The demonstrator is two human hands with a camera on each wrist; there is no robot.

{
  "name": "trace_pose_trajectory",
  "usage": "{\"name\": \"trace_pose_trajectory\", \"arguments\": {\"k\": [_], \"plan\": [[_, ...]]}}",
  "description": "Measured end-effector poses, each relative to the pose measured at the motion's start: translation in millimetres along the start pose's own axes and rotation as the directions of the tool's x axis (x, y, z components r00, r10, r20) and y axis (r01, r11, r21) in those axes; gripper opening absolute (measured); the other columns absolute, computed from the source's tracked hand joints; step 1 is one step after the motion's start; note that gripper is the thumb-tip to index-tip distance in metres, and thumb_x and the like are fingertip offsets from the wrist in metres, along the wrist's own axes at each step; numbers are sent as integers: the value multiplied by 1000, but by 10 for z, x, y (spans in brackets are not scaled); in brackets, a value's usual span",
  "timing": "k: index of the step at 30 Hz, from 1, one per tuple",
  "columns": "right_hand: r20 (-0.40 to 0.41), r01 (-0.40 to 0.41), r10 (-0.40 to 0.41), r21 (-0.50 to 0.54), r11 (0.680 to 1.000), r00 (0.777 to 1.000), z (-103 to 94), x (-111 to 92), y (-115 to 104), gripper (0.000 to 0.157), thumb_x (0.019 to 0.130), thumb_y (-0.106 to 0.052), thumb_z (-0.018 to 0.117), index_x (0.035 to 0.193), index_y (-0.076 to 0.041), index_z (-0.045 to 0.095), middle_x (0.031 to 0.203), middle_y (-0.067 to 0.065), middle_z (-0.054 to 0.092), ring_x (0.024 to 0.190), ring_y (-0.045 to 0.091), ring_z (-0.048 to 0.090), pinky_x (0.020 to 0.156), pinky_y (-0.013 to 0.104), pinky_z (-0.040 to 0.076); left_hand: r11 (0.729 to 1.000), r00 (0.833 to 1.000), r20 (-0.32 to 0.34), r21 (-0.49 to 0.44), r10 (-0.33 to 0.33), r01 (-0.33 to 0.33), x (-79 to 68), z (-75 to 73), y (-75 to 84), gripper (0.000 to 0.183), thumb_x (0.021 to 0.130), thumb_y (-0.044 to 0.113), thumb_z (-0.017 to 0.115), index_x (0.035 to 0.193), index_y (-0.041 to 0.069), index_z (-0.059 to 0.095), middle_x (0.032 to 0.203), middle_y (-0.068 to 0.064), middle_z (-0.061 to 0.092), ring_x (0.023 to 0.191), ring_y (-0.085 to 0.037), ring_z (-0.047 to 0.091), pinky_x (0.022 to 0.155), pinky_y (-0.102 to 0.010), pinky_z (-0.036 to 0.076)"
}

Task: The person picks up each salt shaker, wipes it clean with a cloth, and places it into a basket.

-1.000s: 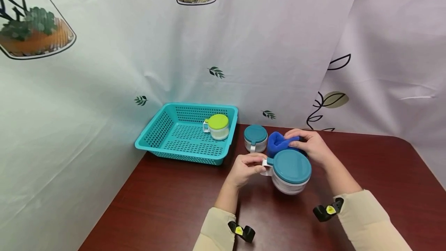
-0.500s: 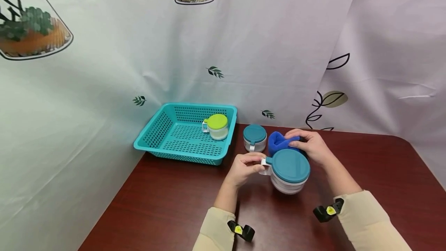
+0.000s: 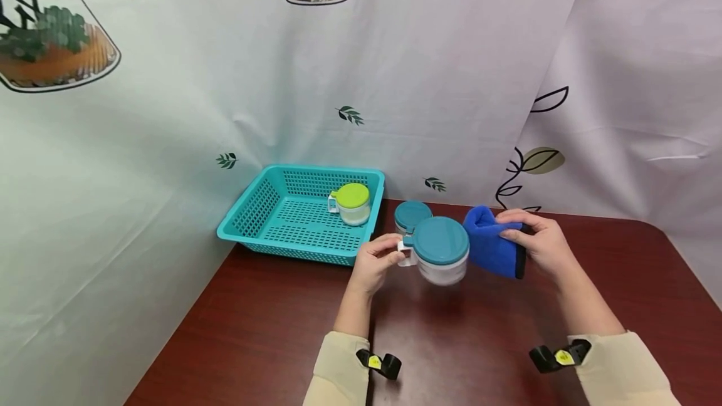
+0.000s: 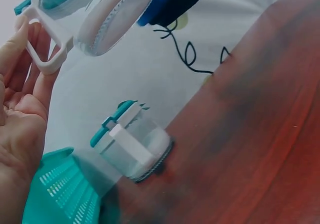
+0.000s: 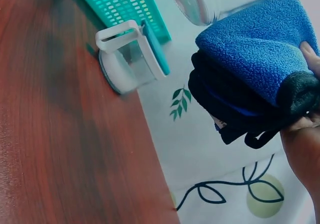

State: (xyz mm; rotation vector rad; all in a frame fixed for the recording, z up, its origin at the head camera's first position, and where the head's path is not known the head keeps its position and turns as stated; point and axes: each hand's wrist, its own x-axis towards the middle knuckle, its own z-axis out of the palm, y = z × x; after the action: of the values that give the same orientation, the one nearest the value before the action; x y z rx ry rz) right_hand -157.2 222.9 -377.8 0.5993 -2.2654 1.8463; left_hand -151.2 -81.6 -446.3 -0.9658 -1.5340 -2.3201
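Observation:
My left hand point(image 3: 375, 263) pinches the white handle point(image 4: 47, 53) of a clear jar with a blue-teal lid point(image 3: 442, 241), held up above the table. Folded blue cloth point(image 3: 492, 248) with black edging is gripped between the thumb and fingers of my right hand point(image 3: 543, 244), right at the jar's side. In the right wrist view the cloth point(image 5: 255, 53) overlaps the jar's clear wall point(image 5: 230, 1). A second teal-lidded jar point(image 3: 413, 213) stands on the table behind the held one, partly covered by it in the head view; its white handle point(image 4: 131, 145) shows in the left wrist view.
A turquoise perforated basket point(image 3: 293, 255) sits at the back left, with a green-lidded jar point(image 3: 353, 204) inside at its right end. The dark red table point(image 3: 271, 324) meets a white printed curtain point(image 3: 451, 80) at the back.
The held jar has moved up and to the left with my left hand. My right hand and the cloth have shifted right, from behind the jar to its side.

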Motion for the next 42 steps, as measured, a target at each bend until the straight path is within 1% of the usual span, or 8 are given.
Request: {"name": "trace_pose_trajectory", "arguments": {"k": [6, 16, 20, 24, 28, 33, 38, 42], "plan": [[-14, 60, -62, -90, 994, 998, 47, -93, -70, 14, 85, 2, 62, 97, -2, 68, 99, -16, 61, 93, 5, 56, 72, 18, 47, 999, 995, -95, 35, 32, -29, 64, -20, 28, 21, 80, 11, 71, 100, 16, 73, 103, -2, 65, 95, -16, 59, 75, -23, 51], [-16, 147, -149, -90, 985, 989, 209, -212, -155, 14, 82, 10, 62, 93, 4, 67, 98, -9, 63, 93, 8, 57, 75, 18, 47, 997, 984, -174, 77, 33, -20, 130, 16, 71, 20, 78, 16, 73, 97, 22, 72, 102, 0, 65, 96, -13, 59, 74, -22, 51], [-19, 173, -176, -84, 981, 984, 294, -243, -178, 16, 80, 12, 63, 92, 3, 68, 97, -6, 63, 93, 9, 57, 75, 18, 47, 996, 978, -205, 89, 39, -21, 154, 33, 63, 25, 77, 15, 74, 100, 5, 72, 102, -5, 64, 95, -15, 59, 75, -24, 51], [-26, 224, -227, -81, 971, 974, 404, -268, -192, 20, 77, 15, 64, 92, 4, 68, 96, 0, 64, 90, 10, 58, 74, 18, 47, 993, 972, -231, 120, 44, -16, 174, 63, 49, 33, 78, 7, 73, 101, -13, 64, 100, -2, 65, 94, -15, 60, 75, -25, 51], [-64, 258, -264, -94, 962, 962, 565, -307, -288, 22, 73, 19, 66, 89, 4, 69, 92, 3, 63, 87, 9, 57, 72, 17, 48, 991, 961, -268, 134, 61, -26, 183, 100, 24, 23, 77, -3, 71, 98, -11, 67, 99, -5, 65, 93, -16, 60, 75, -26, 51], [-170, 279, -299, -134, 951, 939, 878, -388, -515, 20, 69, 20, 68, 85, 8, 68, 86, 13, 61, 83, 9, 56, 71, 16, 47, 992, 950, -299, 118, 84, -51, 190, 147, -12, 21, 75, -1, 73, 96, -6, 70, 99, -16, 65, 91, -17, 61, 74, -27, 52], [-243, 349, -377, -152, 925, 894, 1120, -414, -356, 27, 67, 17, 72, 89, 1, 72, 84, 10, 61, 83, 11, 57, 72, 15, 47, 993, 953, -290, 108, 85, -55, 198, 185, -47, 34, 75, 14, 76, 97, -11, 67, 100, -18, 63, 89, -16, 62, 75, -26, 52], [-272, 372, -408, -173, 912, 872, 1114, -409, -264, 29, 67, 16, 72, 90, -1, 72, 85, 7, 60, 82, 12, 57, 69, 15, 48, 994, 952, -299, 99, 71, -43, 193, 178, -31, 33, 75, 9, 76, 97, -13, 66, 101, -17, 63, 91, -17, 62, 75, -26, 52]]}}
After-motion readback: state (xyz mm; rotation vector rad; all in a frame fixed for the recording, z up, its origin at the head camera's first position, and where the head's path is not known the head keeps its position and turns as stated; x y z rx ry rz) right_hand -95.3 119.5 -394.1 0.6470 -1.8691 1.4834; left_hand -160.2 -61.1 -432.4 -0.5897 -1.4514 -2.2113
